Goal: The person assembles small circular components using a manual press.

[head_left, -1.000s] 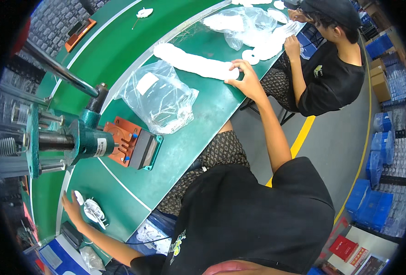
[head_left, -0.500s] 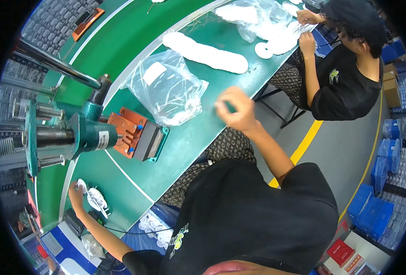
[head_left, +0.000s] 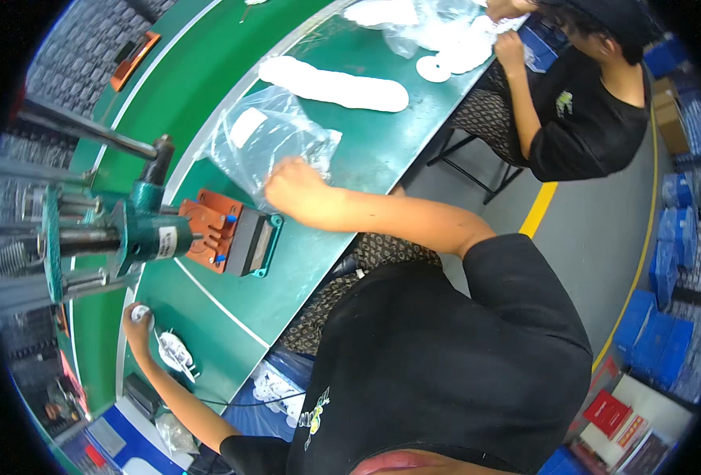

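At the left of the bench, my left hand (head_left: pixel 137 328) is closed on a small white round piece (head_left: pixel 140 313). Close beside it lies a bundle of white parts (head_left: pixel 176 353). My right hand (head_left: pixel 295 187) is over the near edge of a clear plastic bag (head_left: pixel 247 150), fingers curled; whatever they hold, if anything, is hidden. Between my hands, an orange fixture (head_left: pixel 208 229) with a dark block and a teal base sits under a green press (head_left: pixel 140 229). A long row of stacked white discs (head_left: pixel 335 85) lies beyond the bag.
A co-worker (head_left: pixel 580 111) sits at the right, hands on white pieces by another clear bag (head_left: pixel 438 24). A blue-lined bin (head_left: pixel 275 392) with white parts stands at the bench's near edge. A dark cable (head_left: pixel 247 404) crosses it. Blue crates (head_left: pixel 655 336) stand on the right.
My right hand has swung left, from over the bench's near edge to the clear bag. My left hand stays near the same spot with the white piece. The whole view has shifted slightly.
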Tool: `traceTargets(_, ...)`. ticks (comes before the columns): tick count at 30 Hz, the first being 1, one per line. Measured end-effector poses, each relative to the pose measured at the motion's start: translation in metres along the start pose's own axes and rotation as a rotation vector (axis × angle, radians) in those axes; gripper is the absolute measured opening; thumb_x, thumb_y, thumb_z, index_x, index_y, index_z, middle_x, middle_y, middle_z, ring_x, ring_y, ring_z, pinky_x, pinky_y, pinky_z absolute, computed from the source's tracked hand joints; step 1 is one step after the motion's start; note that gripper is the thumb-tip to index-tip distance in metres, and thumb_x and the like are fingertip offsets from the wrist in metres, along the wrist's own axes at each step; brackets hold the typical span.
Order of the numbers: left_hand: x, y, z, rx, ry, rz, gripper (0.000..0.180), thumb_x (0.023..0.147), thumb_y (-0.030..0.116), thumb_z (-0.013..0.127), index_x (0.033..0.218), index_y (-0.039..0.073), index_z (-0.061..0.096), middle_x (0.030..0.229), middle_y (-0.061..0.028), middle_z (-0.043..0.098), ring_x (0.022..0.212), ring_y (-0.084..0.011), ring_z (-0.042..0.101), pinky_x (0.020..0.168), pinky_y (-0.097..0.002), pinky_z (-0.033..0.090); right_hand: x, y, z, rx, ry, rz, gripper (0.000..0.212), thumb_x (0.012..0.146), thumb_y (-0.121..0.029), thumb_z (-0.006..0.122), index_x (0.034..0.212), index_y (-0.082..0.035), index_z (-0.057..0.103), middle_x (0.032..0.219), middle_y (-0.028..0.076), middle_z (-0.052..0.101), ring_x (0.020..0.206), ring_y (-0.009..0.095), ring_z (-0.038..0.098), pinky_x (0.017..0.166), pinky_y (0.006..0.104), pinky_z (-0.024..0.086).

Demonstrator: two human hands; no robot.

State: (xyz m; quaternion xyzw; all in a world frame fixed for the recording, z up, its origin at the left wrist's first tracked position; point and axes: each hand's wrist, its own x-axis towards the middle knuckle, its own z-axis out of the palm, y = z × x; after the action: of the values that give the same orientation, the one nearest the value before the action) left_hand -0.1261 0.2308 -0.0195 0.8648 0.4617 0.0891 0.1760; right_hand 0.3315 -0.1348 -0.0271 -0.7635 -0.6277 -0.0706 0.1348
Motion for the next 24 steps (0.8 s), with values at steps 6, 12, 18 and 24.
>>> traceTargets(6, -0.021, 0.129, 0.010, -0.180, 0.262, 0.169, 0.026, 0.089, 0.008, 0.069, 0.114, 0.000, 0.068, 0.114, -0.0115, 0.068, 0.094, -0.0229, 0.065, 0.085, -0.0337, 0.052, -0.009, 0.025, -0.015, 0.081, 0.028, -0.068, 0.021, 0.070, -0.005, 0.067, 0.090, 0.003, 0.066, 0.083, 0.017, 0.069, 0.081, 0.034, 0.065, 0.069, 0.0432, 0.052)
traceTargets(12, -0.146, 0.270, 0.070, -0.478, 0.106, 0.163, 0.035, 0.089, -0.003, 0.051, 0.121, 0.000, 0.067, 0.120, -0.0145, 0.067, 0.107, -0.0262, 0.064, 0.097, -0.0348, 0.048, -0.073, 0.002, -0.043, 0.551, 0.377, 0.197, 0.024, 0.084, -0.003, 0.066, 0.107, 0.002, 0.061, 0.099, 0.018, 0.067, 0.090, 0.034, 0.067, 0.079, 0.0404, 0.054)
traceTargets(18, -0.179, 0.317, 0.134, -0.345, 0.183, 0.155, 0.050, 0.077, -0.003, 0.065, 0.127, 0.002, 0.063, 0.128, -0.0157, 0.058, 0.120, -0.0333, 0.054, 0.104, -0.0387, 0.041, -0.105, -0.040, -0.020, 1.311, 0.030, 0.486, 0.021, 0.093, -0.006, 0.067, 0.113, 0.001, 0.064, 0.101, 0.012, 0.071, 0.091, 0.018, 0.069, 0.079, 0.0293, 0.054)
traceTargets(24, -0.192, 0.333, 0.132, -0.281, 0.165, 0.160, 0.060, 0.076, 0.012, 0.074, 0.133, 0.004, 0.059, 0.132, -0.0157, 0.056, 0.121, -0.0343, 0.053, 0.105, -0.0424, 0.038, -0.087, -0.056, -0.016, 1.275, -0.065, 0.122, 0.015, 0.092, -0.002, 0.068, 0.104, 0.005, 0.072, 0.104, 0.013, 0.072, 0.098, 0.015, 0.067, 0.087, 0.0291, 0.052)
